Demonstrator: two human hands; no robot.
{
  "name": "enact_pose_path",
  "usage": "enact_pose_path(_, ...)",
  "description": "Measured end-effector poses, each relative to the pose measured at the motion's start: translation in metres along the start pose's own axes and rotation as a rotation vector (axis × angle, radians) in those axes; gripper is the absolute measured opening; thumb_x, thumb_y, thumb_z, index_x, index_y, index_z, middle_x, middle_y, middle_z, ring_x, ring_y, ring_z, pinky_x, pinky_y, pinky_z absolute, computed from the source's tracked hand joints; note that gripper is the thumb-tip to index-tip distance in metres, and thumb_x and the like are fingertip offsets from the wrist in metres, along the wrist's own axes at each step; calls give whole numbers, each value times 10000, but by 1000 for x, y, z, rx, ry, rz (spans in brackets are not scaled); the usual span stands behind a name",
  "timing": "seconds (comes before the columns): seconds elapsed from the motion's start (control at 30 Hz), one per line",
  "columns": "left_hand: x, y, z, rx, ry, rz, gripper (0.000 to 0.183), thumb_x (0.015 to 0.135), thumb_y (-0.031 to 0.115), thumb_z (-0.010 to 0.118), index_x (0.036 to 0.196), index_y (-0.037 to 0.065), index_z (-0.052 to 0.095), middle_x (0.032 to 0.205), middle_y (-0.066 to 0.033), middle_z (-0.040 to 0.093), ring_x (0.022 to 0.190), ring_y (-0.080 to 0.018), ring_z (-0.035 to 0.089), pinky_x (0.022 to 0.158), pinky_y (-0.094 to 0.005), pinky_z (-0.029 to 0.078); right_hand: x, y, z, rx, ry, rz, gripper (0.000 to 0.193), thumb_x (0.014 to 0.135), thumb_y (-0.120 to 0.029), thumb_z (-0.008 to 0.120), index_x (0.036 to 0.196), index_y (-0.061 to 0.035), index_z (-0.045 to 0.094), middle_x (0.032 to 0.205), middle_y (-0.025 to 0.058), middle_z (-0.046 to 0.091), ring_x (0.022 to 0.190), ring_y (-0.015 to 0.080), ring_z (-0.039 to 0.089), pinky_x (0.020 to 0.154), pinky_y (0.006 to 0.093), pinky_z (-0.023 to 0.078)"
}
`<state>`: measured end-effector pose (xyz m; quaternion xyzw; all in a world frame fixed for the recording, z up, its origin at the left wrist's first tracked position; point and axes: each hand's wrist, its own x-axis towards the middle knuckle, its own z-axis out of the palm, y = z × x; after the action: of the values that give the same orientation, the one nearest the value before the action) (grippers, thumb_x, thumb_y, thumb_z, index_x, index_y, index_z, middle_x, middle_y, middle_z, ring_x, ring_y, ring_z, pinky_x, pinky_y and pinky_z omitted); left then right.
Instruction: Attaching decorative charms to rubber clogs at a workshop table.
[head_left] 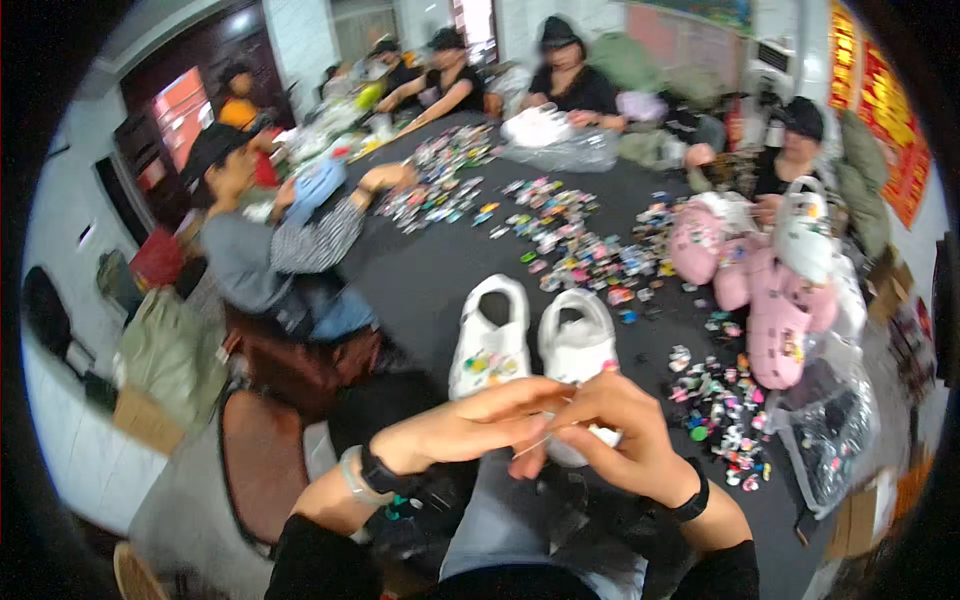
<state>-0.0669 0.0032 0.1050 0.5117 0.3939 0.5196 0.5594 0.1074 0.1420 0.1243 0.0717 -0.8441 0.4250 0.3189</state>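
Both my hands meet over the near edge of the dark table, in front of two white clogs. Colourful shoe charms decorate the toe of the left clog (488,340); the right clog (590,335) is partly hidden behind my fingers. My left hand (465,425) reaches in with its fingers long and pressed together, the tips at the other hand. The thumb and fingers of my right hand (625,435) are pinched. A thin, pale strip (533,446) shows between the two hands, too small and blurred to name.
Loose shoe charms (580,245) spread over the table, with another pile (720,410) at right. Pink clogs (775,320) and a white clog (803,235) are stacked beside a clear plastic bag (835,430). A co-worker (265,240) sits at left; several others work around the far side.
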Motion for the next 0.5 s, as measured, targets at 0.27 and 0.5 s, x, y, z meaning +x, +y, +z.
enact_pose_path(0.27, -87, -52, 43, -334, 238, -88, 301, 1015, 246, 437, 1163, -4, 514, 843, -71, 616, 678, -107, 579, 609, -236, 472, -21, 18, 67, -73, -168, -235, 261, 667, -70, 770, 915, -96, 693, 729, 30, 569, 606, 202, 549, 545, 310, 408)
enact_pose_path(0.5, -149, -71, 44, -198, 344, -368, 249, 968, 135, 525, 1155, -27, 550, 887, -17, 573, 740, -63, 529, 651, -210, 446, -30, 22, 104, -220, -498, -413, 269, 668, -118, 671, 935, -83, 680, 793, 2, 547, 637, 141, 524, 543, 278, 377)
